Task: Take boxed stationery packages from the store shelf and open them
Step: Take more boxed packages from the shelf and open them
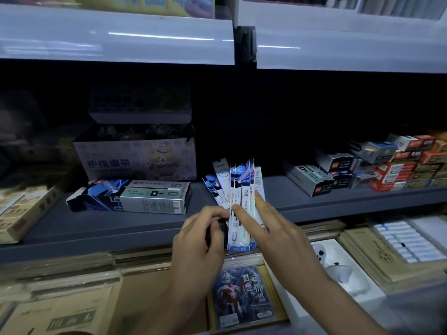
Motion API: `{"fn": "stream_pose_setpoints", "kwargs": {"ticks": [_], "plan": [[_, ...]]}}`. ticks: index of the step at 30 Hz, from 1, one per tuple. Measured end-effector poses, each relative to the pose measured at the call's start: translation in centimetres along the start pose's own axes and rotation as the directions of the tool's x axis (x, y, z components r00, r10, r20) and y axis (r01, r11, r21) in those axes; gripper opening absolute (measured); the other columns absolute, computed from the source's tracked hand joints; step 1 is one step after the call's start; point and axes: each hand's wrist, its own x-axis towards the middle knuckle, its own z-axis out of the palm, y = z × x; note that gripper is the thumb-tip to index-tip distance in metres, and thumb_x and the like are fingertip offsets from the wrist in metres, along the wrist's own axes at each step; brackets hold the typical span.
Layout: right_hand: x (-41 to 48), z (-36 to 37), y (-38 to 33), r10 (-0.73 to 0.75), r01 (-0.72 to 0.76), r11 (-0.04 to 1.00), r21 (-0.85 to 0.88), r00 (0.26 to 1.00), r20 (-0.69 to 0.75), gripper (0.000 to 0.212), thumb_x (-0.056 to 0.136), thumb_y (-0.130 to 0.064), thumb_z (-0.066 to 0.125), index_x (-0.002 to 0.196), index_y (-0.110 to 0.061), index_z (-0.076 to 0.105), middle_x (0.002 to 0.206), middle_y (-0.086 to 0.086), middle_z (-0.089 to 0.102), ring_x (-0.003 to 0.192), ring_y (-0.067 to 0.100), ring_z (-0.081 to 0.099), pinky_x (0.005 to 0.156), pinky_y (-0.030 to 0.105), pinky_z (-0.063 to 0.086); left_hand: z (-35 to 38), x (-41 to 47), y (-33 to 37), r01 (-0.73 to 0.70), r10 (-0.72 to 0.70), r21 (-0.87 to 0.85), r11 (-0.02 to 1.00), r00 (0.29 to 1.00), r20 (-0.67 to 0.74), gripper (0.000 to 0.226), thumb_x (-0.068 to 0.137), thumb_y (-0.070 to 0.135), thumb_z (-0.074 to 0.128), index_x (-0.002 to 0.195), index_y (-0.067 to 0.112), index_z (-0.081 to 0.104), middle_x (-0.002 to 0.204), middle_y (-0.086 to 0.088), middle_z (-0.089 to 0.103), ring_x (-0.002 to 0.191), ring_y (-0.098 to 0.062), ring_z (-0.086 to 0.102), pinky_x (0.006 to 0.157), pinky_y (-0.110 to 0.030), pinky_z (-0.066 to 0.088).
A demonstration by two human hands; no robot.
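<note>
A fan of several slim blue-and-white pen packets (238, 189) stands upright in front of the grey shelf (108, 226). My left hand (200, 243) grips their lower ends with curled fingers. My right hand (273, 233) lies against the packets' front, its fingers straight and spread, the fingertips touching the packets. An opened blue-and-grey pen box (130, 195) marked 0.5 lies on its side on the shelf, left of the packets, its left flap open.
A pale carton with a bear picture (135, 158) stands behind the open box. More pen boxes (312, 177) and red boxes (406, 168) are stacked at the right. Below the shelf lie sketchbooks (60, 310), a card pack (244, 296) and white items (338, 269). Tan boxes (21, 209) sit far left.
</note>
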Motion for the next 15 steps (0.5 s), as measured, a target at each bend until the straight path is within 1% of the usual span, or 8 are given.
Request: {"fn": "stream_pose_setpoints", "kwargs": {"ticks": [1,3,5,8,10,12,14,15], "plan": [[-0.1,-0.1,0.2,-0.008,0.008,1.0,-0.005,1.0,0.0,0.111,0.042,0.021,0.081,0.144,-0.018,0.06,0.141,0.029,0.058,0.114,0.04,0.07,0.062,0.036,0.061,0.0,0.0,-0.1,-0.009,0.009,-0.011,1.0,1.0,-0.001,0.035,0.098,0.001,0.056,0.104,0.034,0.066,0.094,0.02,0.069,0.086,-0.003,0.06,0.067,-0.017,0.038],[-0.4,-0.1,0.4,-0.019,0.019,1.0,-0.004,1.0,-0.017,0.104,0.046,0.021,0.078,0.142,-0.016,0.062,0.139,0.03,0.059,0.111,0.04,0.072,0.062,0.037,0.061,0.1,-0.3,0.0,-0.03,0.03,-0.03,0.999,1.0,0.005,0.036,0.099,0.001,0.056,0.105,0.035,0.067,0.098,0.02,0.07,0.095,-0.005,0.063,0.07,-0.024,0.044],[-0.5,0.2,0.6,-0.041,0.042,0.999,0.017,0.997,-0.063,0.09,0.059,0.021,0.071,0.142,-0.014,0.062,0.14,0.032,0.059,0.111,0.041,0.071,0.064,0.04,0.063,0.0,-0.4,0.0,-0.044,0.045,-0.041,0.998,0.999,0.008,0.036,0.099,0.002,0.056,0.106,0.036,0.068,0.101,0.022,0.07,0.103,-0.006,0.064,0.075,-0.03,0.051],[-0.5,0.6,0.8,-0.073,0.076,0.997,0.019,0.986,-0.149,0.071,0.077,0.013,0.052,0.143,-0.013,0.061,0.141,0.032,0.057,0.113,0.04,0.071,0.066,0.042,0.064,-0.1,-0.7,0.1,-0.068,0.069,-0.049,0.996,0.997,0.017,0.038,0.099,0.001,0.055,0.112,0.035,0.068,0.107,0.023,0.07,0.11,-0.007,0.065,0.084,-0.035,0.055],[-0.6,0.6,0.8,-0.065,0.073,0.997,0.035,0.98,-0.189,0.07,0.077,0.013,0.051,0.142,-0.013,0.062,0.14,0.032,0.058,0.11,0.04,0.072,0.063,0.041,0.063,-0.1,-0.8,0.2,-0.074,0.076,-0.059,0.995,0.997,0.033,0.043,0.098,-0.002,0.054,0.12,0.033,0.065,0.116,0.023,0.07,0.116,-0.005,0.064,0.093,-0.034,0.054],[-0.7,0.4,0.9,-0.049,0.065,0.995,0.07,0.975,-0.216,0.077,0.07,0.019,0.058,0.14,-0.012,0.064,0.138,0.032,0.06,0.104,0.04,0.074,0.061,0.039,0.06,-0.1,-0.8,0.2,-0.118,0.118,-0.006,0.993,0.992,0.053,0.05,0.096,-0.003,0.056,0.131,0.032,0.06,0.126,0.024,0.065,0.125,-0.002,0.059,0.101,-0.029,0.051],[-0.8,0.2,1.0,-0.037,0.063,0.992,0.113,0.976,-0.216,0.086,0.062,0.024,0.067,0.14,-0.013,0.064,0.139,0.031,0.06,0.102,0.04,0.074,0.059,0.039,0.06,-0.1,-0.5,-0.2,-0.235,0.224,0.114,0.965,0.969,0.1,0.057,0.093,-0.001,0.061,0.14,0.03,0.054,0.136,0.022,0.059,0.13,0.001,0.052,0.106,-0.025,0.045],[-0.8,0.1,1.2,-0.03,0.059,0.99,0.131,0.976,-0.214,0.089,0.06,0.024,0.07,0.14,-0.014,0.064,0.139,0.029,0.06,0.102,0.04,0.074,0.058,0.039,0.059,0.1,-0.3,-0.5,-0.305,0.285,0.159,0.939,0.949,0.137,0.062,0.091,-0.001,0.064,0.144,0.028,0.051,0.141,0.019,0.056,0.132,0.0,0.05,0.108,-0.025,0.043]]}}
